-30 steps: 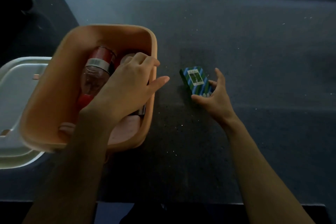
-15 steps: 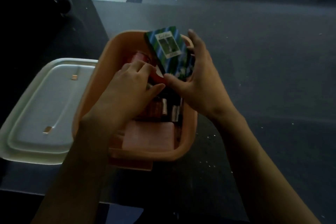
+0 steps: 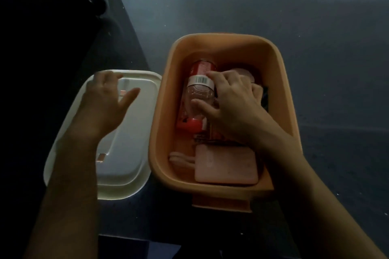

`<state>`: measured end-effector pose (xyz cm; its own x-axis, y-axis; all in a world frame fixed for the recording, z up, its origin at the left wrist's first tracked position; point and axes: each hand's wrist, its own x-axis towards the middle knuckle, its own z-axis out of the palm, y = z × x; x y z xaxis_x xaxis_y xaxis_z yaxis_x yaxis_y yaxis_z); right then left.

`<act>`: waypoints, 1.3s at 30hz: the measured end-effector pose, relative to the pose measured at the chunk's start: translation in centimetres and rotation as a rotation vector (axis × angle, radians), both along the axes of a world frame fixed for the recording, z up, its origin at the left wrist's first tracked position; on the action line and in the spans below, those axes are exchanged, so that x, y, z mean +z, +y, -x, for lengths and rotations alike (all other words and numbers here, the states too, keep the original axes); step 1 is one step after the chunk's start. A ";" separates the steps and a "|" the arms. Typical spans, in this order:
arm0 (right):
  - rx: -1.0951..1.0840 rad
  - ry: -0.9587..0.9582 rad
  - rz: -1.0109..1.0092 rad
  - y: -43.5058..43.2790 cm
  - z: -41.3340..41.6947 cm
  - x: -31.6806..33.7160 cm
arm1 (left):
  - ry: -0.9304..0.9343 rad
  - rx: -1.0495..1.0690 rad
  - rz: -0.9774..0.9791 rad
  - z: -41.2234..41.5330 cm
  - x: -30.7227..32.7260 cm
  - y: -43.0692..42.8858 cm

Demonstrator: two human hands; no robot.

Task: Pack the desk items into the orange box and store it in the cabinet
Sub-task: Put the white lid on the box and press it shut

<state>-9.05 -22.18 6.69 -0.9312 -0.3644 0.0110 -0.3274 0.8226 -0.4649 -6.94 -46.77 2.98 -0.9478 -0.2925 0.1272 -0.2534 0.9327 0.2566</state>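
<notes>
The dark desk (image 3: 315,59) fills most of your view, and on it the orange box (image 3: 282,99) sits open in the middle with its white lid (image 3: 134,166) lying flat just beside it on the left. Your right hand (image 3: 233,107) reaches down inside the box, its fingers curled over the packed items and pressed against the clear bottle (image 3: 197,94), which lies on its side with a red cap toward you and a barcode label across it; whether those fingers actually grip anything you cannot tell, since the hand hides what is under it. Your left hand (image 3: 105,101) is above the lid, fingers spread and loose, holding nothing. At the near end of the box lies a flat pink case (image 3: 226,167).
</notes>
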 end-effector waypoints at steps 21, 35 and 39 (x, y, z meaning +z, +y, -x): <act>0.060 0.000 0.094 -1.2 -0.2 -0.7 | -0.149 0.271 0.071 -0.3 -3.4 -6.5; 0.151 0.065 0.231 -1.6 -0.8 0.6 | 0.025 0.126 -0.125 -2.1 8.2 -2.1; 0.302 0.008 0.434 -2.4 -1.9 3.2 | 0.138 -0.018 -0.346 -3.6 11.5 0.7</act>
<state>-7.14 -24.60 9.94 -0.7846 -0.5769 0.2270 -0.5251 0.4236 -0.7381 -3.33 -46.07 14.50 -0.9342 -0.3237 0.1502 -0.1788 0.7888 0.5881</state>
